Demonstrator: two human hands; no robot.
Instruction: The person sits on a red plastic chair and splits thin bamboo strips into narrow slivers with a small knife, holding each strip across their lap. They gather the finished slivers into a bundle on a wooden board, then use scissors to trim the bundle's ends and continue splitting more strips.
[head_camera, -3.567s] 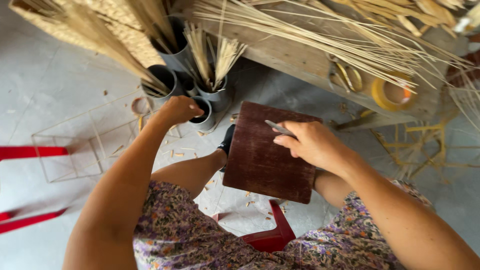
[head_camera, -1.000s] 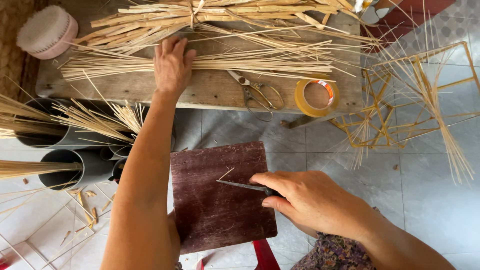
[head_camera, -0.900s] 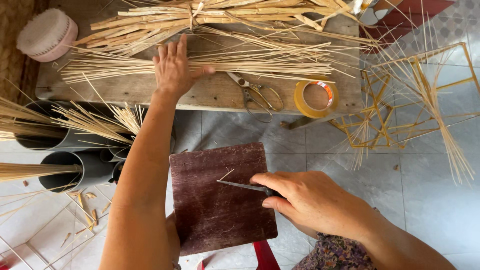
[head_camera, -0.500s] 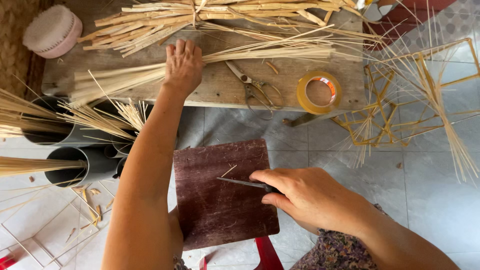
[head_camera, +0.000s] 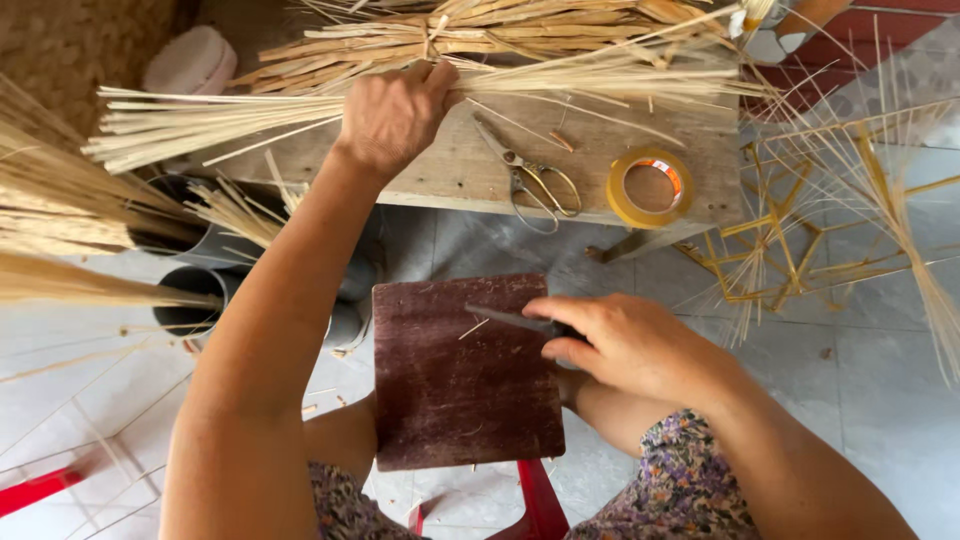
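A long wooden bench (head_camera: 470, 175) holds piles of thin bamboo sticks (head_camera: 250, 120). The left hand (head_camera: 392, 112) is closed tight around a bunch of these sticks on the bench. A dark brown board (head_camera: 455, 385) rests on the person's lap. The right hand (head_camera: 625, 345) lies on its edge, fingers curled around a small knife (head_camera: 505, 319). Scissors (head_camera: 530, 180) and a yellow tape roll (head_camera: 650, 187) sit on the bench.
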